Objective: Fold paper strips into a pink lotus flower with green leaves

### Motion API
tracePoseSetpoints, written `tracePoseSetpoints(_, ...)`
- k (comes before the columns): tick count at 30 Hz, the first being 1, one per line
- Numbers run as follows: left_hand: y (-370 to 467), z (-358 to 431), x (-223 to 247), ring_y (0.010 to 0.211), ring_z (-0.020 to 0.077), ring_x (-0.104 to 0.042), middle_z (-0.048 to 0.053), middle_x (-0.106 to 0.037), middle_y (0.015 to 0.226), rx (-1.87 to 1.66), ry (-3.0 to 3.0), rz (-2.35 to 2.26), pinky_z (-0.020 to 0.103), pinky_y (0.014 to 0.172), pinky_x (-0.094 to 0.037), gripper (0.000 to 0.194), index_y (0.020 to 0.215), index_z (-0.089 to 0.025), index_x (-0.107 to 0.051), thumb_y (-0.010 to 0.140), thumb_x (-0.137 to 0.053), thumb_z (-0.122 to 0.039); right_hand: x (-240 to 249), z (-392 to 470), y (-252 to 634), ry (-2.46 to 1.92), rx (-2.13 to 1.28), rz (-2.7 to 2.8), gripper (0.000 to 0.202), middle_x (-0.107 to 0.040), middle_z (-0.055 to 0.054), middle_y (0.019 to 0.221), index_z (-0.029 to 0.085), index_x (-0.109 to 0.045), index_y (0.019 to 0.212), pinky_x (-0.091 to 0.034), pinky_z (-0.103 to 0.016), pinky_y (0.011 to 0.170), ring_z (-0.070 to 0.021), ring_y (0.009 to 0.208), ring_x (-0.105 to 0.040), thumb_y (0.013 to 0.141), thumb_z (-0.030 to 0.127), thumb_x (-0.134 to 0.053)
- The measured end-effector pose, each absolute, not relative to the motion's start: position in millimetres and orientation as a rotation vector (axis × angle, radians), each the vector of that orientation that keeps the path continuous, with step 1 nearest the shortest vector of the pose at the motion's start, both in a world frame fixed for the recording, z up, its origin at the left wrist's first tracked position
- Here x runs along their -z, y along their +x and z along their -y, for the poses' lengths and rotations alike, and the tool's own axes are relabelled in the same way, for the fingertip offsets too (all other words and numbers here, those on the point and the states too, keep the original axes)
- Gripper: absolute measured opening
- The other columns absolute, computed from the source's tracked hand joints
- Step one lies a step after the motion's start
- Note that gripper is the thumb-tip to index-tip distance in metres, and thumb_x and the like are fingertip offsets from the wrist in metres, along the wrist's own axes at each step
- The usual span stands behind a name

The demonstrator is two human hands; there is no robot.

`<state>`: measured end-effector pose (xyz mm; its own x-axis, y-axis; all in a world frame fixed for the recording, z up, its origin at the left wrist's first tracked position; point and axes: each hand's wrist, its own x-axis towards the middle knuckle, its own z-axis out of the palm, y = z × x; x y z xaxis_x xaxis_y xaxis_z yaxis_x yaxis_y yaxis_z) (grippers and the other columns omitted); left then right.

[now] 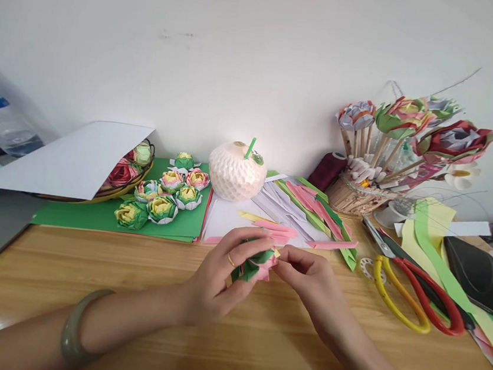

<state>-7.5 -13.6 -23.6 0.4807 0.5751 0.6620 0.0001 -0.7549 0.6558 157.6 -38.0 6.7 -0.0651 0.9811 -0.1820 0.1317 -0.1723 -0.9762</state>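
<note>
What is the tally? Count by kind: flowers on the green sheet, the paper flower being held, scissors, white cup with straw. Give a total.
Flowers on the green sheet: 7
Paper flower held between left hand and right hand: 1
Scissors: 1
White cup with straw: 1
Total: 10

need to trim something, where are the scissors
In the head view, the scissors lie on the right side of the wooden table, between the right hand and the long light-green paper strip.
</note>
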Motion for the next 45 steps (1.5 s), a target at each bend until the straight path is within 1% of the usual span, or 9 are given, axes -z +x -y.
tracePoseSetpoints(3, -7.7, 13.6, 23.9, 0.11, 0.0216, -0.047, 0.011, -0.044, 0.12, -1.292, 2.228, -0.442, 0.038, 0.092, -0.044, 0.054, 0.13, -0.023, -0.036, 0.08, -0.044, -0.007, -6.4, 39.5, 156.9, -1.382, -1.34, 1.247, 0.017, -0.049, 0.002, 0.058, 0.016, -0.059, 0.058, -0.029, -0.024, 0.054, -0.0105, 0.057, -0.039, 0.069, 0.029, -0.06)
tracePoseSetpoints(9, -8.8, 13.9, 25.7, 0.114, 0.0205, -0.043, 0.01, -0.043, 0.121, -1.379, 2.195, -0.507, 0.037, 0.098, -0.039, 0.054, 0.129, -0.021, -0.036, 0.078, -0.047, -0.005, 1.8, 38.1, 156.2, -1.196, -1.557, 0.935, 0.031, -0.026, 0.008, 0.045, 0.016, -0.052, 0.051, -0.011, -0.025, 0.044, -0.0071, 0.045, -0.015, 0.072, 0.037, -0.062)
tracePoseSetpoints(15, -7.3, 15.3, 26.0, 0.115, 0.0204, -0.042, 0.011, -0.041, 0.12, -1.367, 2.091, -0.547, 0.037, 0.098, -0.039, 0.047, 0.126, -0.02, -0.038, 0.081, -0.047, -0.008, 1.1, 37.3, 156.4, -1.162, -1.609, 0.937, 0.031, -0.025, 0.009, 0.044, 0.016, -0.052, 0.052, -0.01, -0.025, 0.043, -0.0064, 0.044, -0.013, 0.071, 0.038, -0.064)
tracePoseSetpoints(21, -7.3, 16.9, 26.2, 0.111, 0.0198, -0.045, 0.011, -0.043, 0.119, -1.359, 2.19, -0.51, 0.037, 0.096, -0.04, 0.05, 0.125, -0.02, -0.039, 0.079, -0.048, -0.006, 0.3, 43.8, 152.8, -1.4, -1.019, 1.414, 0.019, -0.042, 0.003, 0.057, 0.016, -0.058, 0.059, -0.026, -0.024, 0.049, -0.0098, 0.053, -0.035, 0.075, 0.027, -0.054)
tracePoseSetpoints(25, -7.2, 16.3, 26.5, 0.111, 0.0208, -0.045, 0.011, -0.043, 0.12, -1.313, 2.269, -0.497, 0.037, 0.095, -0.041, 0.051, 0.127, -0.02, -0.038, 0.078, -0.048, -0.006, 3.7, 47.1, 150.2, -1.474, -0.636, 1.601, 0.017, -0.042, 0.002, 0.057, 0.016, -0.06, 0.06, -0.029, -0.024, 0.05, -0.0112, 0.053, -0.038, 0.075, 0.02, -0.052)
tracePoseSetpoints(32, -6.5, 15.4, 25.9, 0.112, 0.0209, -0.043, 0.012, -0.044, 0.118, -1.355, 2.386, -0.508, 0.038, 0.097, -0.039, 0.056, 0.128, -0.018, -0.036, 0.075, -0.047, -0.001, 0.8, 46.2, 151.2, -1.35, -1.037, 1.414, 0.029, -0.053, -0.001, 0.065, 0.017, -0.06, 0.064, -0.038, -0.026, 0.061, -0.0136, 0.064, -0.047, 0.083, 0.034, -0.047)
tracePoseSetpoints(37, -6.5, 15.1, 25.0, 0.11, 0.0221, -0.045, 0.012, -0.046, 0.115, -1.374, 2.409, -0.519, 0.039, 0.094, -0.041, 0.055, 0.127, -0.019, -0.036, 0.076, -0.046, -0.003, 7.3, 42.4, 151.6, -1.28, -1.254, 1.144, 0.027, -0.048, 0.003, 0.056, 0.016, -0.062, 0.06, -0.026, -0.022, 0.046, -0.0079, 0.049, -0.033, 0.075, 0.038, -0.059)
tracePoseSetpoints(42, -7.7, 14.5, 26.2, 0.112, 0.0218, -0.043, 0.011, -0.044, 0.118, -1.346, 2.366, -0.52, 0.039, 0.095, -0.04, 0.057, 0.129, -0.021, -0.035, 0.076, -0.048, -0.003, 12.5, 36.5, 152.9, -1.184, -1.477, 0.925, 0.025, -0.052, 0.002, 0.056, 0.014, -0.064, 0.061, -0.016, -0.023, 0.044, -0.0059, 0.047, -0.025, 0.065, 0.038, -0.071)
tracePoseSetpoints(45, -8.5, 16.1, 27.8, 0.112, 0.0214, -0.044, 0.011, -0.043, 0.121, -1.334, 2.3, -0.533, 0.039, 0.096, -0.039, 0.057, 0.129, -0.023, -0.036, 0.076, -0.048, -0.003, 11.9, 35.8, 153.0, -1.154, -1.531, 0.917, 0.027, -0.05, 0.002, 0.056, 0.013, -0.063, 0.062, -0.015, -0.023, 0.045, -0.006, 0.048, -0.024, 0.065, 0.039, -0.071)
